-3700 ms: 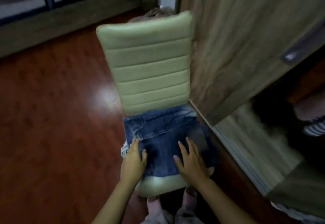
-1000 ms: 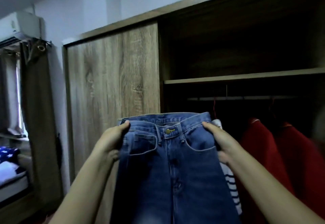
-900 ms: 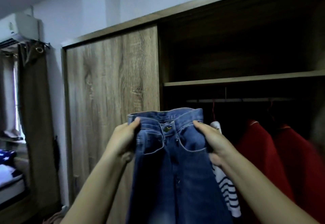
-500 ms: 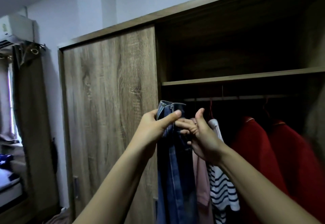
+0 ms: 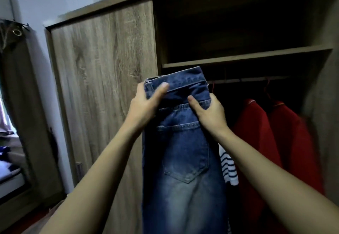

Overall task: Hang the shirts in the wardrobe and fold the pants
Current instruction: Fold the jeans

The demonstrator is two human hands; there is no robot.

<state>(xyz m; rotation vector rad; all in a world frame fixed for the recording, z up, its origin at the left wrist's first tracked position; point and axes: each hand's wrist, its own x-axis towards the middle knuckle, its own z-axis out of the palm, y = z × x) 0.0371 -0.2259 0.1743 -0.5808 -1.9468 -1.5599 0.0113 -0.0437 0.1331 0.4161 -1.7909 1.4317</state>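
I hold a pair of blue jeans (image 5: 183,151) up in front of the open wardrobe (image 5: 247,55). They are folded in half lengthwise, one back pocket facing me, legs hanging down out of view. My left hand (image 5: 145,105) grips the waistband's left edge, thumb on top. My right hand (image 5: 209,112) grips the right edge just below the waistband. Inside the wardrobe, red shirts (image 5: 275,142) and a striped shirt (image 5: 228,167) hang from the rail (image 5: 256,79).
The wardrobe's wooden sliding door (image 5: 102,86) stands shut at left of the open bay. A shelf (image 5: 247,57) runs above the rail. At the far left hang a dark curtain (image 5: 16,105) and part of a bed (image 5: 7,171).
The jeans, held open by the waistband a second ago, were brought together half on half; now they hang folded lengthwise with the back pocket toward me, my hands apart on either edge.
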